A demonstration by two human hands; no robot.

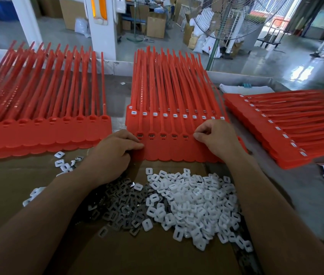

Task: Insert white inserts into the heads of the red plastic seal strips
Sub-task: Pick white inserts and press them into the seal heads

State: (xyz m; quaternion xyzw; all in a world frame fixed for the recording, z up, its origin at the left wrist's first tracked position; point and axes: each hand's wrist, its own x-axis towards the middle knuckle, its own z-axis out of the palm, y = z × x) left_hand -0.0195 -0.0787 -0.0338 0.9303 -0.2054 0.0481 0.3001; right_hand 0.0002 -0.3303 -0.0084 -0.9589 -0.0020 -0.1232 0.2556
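The left hand [115, 153] pinches the edge of the red seal strips [177, 153]. The right hand [216, 137] curls on their heads [163, 135]; its hold is hidden. The white inserts [194, 203] lie just behind, nearer the right hand.

Red strips [177, 153] in three stacks on the desk [304, 191], joined side by side in sheets. Left stack [44, 133]: heads empty, tails pointing away. Middle stack [169, 92]: top sheet's heads holding only grey clips [163, 135] — the sheet beneath, showing just behind, capped in white. Right stack [288, 135]: askew, tails to the right, white in every visible head. Loose white inserts [194, 203] — square, slotted — heaped just before the middle stack, a few strays [61, 162] further left.
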